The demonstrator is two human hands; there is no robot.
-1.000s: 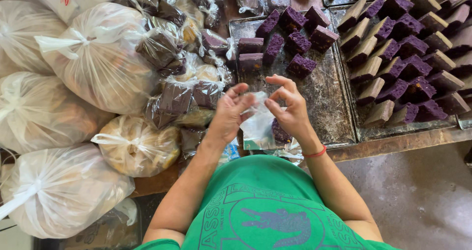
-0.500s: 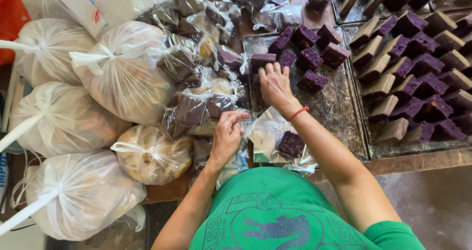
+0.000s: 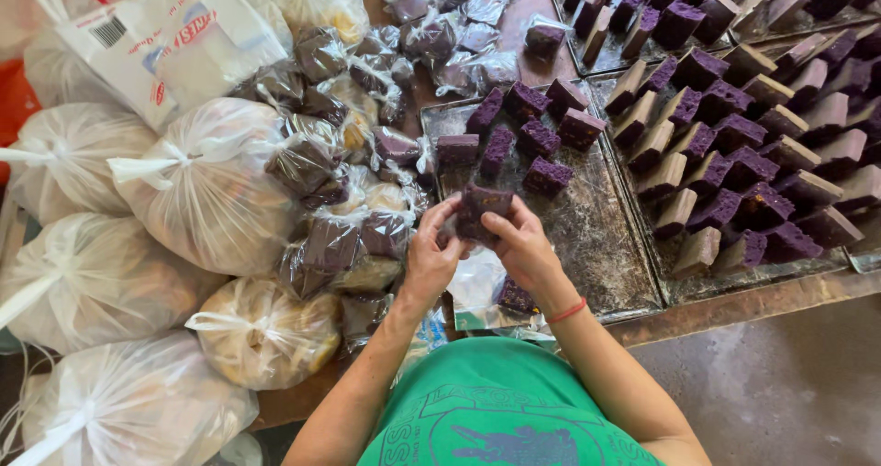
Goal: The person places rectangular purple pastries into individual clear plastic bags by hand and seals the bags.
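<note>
Since half a second ago the right hand has come back from the tray carrying a purple cake piece, and the left hand has risen from the clear plastic bag to meet it. Both hands now close on the piece from either side, fingertips pinching its left and right ends. The piece sits above the near-left corner of the tray, over the open bag, its long axis running roughly left to right across the view, broad purple face up toward the camera; which end leads cannot be told. A second purple piece lies inside the bag just below the right wrist. More purple pieces remain farther back on the same tray. Wrapped cakes pile up just left of the hands, with tied white bags beyond them.
</note>
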